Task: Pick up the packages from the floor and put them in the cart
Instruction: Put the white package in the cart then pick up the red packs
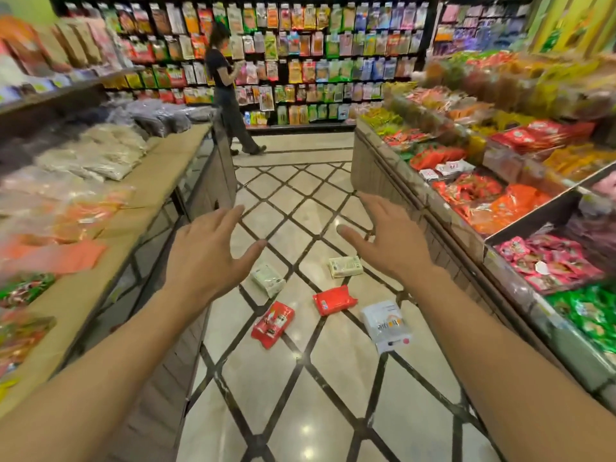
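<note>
Several packages lie on the tiled aisle floor below my hands: a pale green one, a cream one, a red one with a picture, a plain red one and a white one. My left hand and my right hand are stretched out ahead, palms down, fingers spread and holding nothing. Both hover well above the packages. No cart is in view.
A low display counter with bagged goods runs along the left. Slanted bins of snack packs line the right. A person stands at the aisle's far end before a wall of hanging packets.
</note>
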The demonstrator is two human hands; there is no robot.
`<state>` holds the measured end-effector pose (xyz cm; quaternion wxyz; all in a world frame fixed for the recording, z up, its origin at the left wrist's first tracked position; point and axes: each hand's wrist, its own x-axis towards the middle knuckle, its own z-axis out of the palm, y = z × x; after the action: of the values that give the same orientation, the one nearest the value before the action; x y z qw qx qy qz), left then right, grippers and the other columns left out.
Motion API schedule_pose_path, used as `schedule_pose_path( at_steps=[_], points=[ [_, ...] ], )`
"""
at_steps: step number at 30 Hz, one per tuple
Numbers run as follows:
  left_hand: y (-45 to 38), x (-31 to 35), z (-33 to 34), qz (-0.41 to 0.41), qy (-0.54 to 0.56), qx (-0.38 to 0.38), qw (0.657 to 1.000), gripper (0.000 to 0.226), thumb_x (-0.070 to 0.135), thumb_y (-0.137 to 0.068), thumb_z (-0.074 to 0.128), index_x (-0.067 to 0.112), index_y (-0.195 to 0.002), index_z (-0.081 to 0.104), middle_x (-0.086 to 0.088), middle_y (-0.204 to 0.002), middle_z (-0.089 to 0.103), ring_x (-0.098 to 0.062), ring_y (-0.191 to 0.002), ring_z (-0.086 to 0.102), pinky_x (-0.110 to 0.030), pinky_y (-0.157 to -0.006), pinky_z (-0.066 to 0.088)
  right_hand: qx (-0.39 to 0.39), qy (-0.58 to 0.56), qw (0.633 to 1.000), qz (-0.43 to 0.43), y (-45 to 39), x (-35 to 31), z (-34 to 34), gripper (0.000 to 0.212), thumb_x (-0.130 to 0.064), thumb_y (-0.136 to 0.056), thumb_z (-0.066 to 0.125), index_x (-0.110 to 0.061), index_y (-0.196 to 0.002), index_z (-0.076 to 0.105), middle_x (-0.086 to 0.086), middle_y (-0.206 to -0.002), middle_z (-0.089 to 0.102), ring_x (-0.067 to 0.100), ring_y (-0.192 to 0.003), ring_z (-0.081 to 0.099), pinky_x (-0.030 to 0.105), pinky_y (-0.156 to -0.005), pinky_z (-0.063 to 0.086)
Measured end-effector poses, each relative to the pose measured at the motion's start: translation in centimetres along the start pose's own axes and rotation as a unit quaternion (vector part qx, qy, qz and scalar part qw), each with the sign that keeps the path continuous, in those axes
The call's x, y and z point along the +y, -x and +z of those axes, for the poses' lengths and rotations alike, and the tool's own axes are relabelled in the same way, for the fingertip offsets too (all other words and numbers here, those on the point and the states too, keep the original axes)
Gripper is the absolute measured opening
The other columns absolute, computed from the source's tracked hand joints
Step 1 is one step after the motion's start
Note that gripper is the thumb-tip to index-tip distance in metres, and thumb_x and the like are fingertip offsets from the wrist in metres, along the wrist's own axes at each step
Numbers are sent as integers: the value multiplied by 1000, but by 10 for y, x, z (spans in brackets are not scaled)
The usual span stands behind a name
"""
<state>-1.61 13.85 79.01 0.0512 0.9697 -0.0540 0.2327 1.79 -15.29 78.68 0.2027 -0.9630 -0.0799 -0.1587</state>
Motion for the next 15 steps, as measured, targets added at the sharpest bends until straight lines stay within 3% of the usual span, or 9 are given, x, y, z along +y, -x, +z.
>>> schedule_pose_path(
  at_steps=[3, 15],
  points=[
    [-44, -8, 31, -1, 18, -13, 1000, 81, 71, -91, 42, 16, -148, 52, -13, -140, 63, -34, -129, 58, -55, -102, 49, -12, 1, 1000, 2, -51, 11, 23, 80, -74, -94, 46, -32, -160, 32, -4, -164, 38, 26, -150, 34, 51, -112, 41],
    [-221, -39, 197, 1, 47, -56, 997, 79, 71, -93, 41, 20, -152, 48, -11, -147, 58, -32, -137, 52, -52, -112, 40, -27, 14, 999, 13, -242, 67, 137, 80, -74, -94, 46, -32, -161, 32, -5, -163, 39, 23, -149, 35, 46, -115, 36]
  ],
)
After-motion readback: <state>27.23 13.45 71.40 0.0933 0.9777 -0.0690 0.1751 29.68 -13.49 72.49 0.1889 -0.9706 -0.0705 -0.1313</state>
